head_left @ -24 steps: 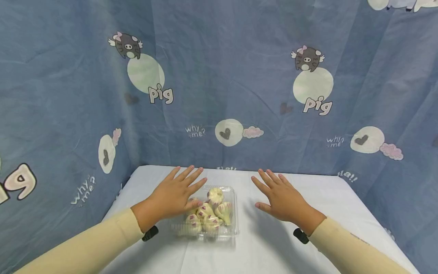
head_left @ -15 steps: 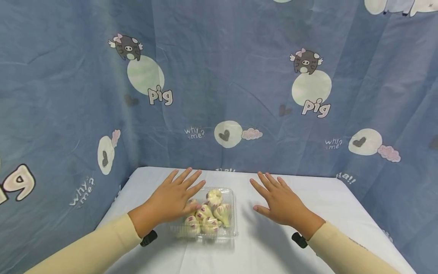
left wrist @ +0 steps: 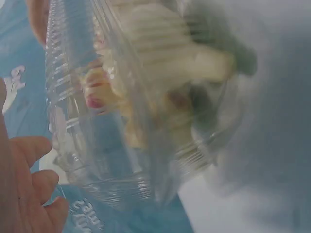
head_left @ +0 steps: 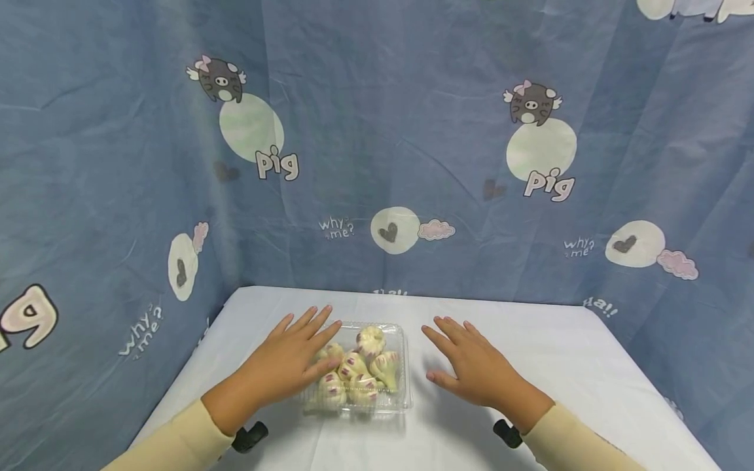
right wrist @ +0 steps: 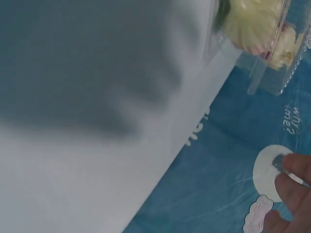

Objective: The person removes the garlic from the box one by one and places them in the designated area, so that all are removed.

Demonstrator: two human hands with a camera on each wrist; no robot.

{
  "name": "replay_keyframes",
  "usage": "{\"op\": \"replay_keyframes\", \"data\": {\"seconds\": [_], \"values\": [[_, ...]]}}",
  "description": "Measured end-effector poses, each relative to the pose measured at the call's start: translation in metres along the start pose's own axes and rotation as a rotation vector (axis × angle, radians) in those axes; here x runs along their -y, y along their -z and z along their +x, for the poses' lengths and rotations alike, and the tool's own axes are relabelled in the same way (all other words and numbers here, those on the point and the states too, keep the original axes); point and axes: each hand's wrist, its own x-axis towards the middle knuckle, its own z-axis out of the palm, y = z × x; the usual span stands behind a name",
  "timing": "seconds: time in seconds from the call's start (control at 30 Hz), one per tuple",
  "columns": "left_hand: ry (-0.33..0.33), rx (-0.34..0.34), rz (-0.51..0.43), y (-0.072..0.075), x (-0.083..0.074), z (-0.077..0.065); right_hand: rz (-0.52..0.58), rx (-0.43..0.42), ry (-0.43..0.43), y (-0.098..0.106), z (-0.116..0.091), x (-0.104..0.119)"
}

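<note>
Clear rectangular plastic box [head_left: 406, 379]: sits on the table [head_left: 577, 373], left of the middle, toward the person's left side; its ridged wall shows in the left wrist view. Whether its lid is fastened I cannot tell.
Cream-white garlic bulbs with purple streaks [head_left: 371, 341]: heaped inside the box, at least six showing, one of them partly behind the left thumb. None can be seen lying outside it.
Left hand [head_left: 285, 363]: over the box's left part, palm down, fingers straight and spread. Grip released, nothing in it; it appears to hover, though contact cannot be ruled out from the head view.
Right hand [head_left: 478, 366]: above the white surface, to the right of the box and apart from it, fingers extended. Its grip is released too and holds nothing.
Sleeves and straps: cream-coloured sleeves [head_left: 177, 437] cover both forearms; a small black device [head_left: 250, 437] sits under each wrist.
Backdrop: blue cloth printed with pigs and lettering [head_left: 330, 118], hanging behind and at the sides.
Progress: the bulbs are gathered in the box and neither hand grasps anything. I judge this a pause at the start or end of handling; which one, and so what is left, cannot be told.
</note>
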Motion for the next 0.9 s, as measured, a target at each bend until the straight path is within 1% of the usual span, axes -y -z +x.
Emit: {"op": "replay_keyframes", "data": {"seconds": [0.1,0.2,0.33,0.4,0.47,0.53,0.67,0.73,0.77,0.9], "values": [[0.053,0.013,-0.111,-0.005,0.003,-0.010,0.074,-0.010,0.019,-0.004,-0.001,0.006],[0.100,0.008,-0.199,-0.011,0.007,-0.021,0.197,-0.006,0.000,-0.010,-0.005,0.011],[0.145,-0.034,-0.269,-0.019,0.012,-0.031,0.368,-0.005,-0.059,-0.020,-0.010,0.015],[0.174,-0.053,-0.302,-0.022,0.013,-0.035,0.410,-0.013,-0.072,-0.025,-0.011,0.018],[0.207,-0.060,-0.343,-0.024,0.013,-0.038,0.427,-0.018,-0.072,-0.028,-0.012,0.020],[0.243,-0.060,-0.376,-0.026,0.013,-0.041,0.420,-0.020,-0.064,-0.030,-0.013,0.023],[0.320,-0.051,-0.403,-0.031,0.019,-0.050,0.425,-0.031,-0.044,-0.030,-0.013,0.029],[0.372,-0.032,-0.417,-0.035,0.023,-0.054,0.438,-0.047,-0.037,-0.029,-0.013,0.031],[0.393,-0.023,-0.434,-0.037,0.025,-0.056,0.444,-0.053,-0.030,-0.028,-0.014,0.031],[0.478,0.009,-0.563,-0.049,0.029,-0.064,0.489,-0.064,0.005,-0.025,-0.017,0.033]]}}
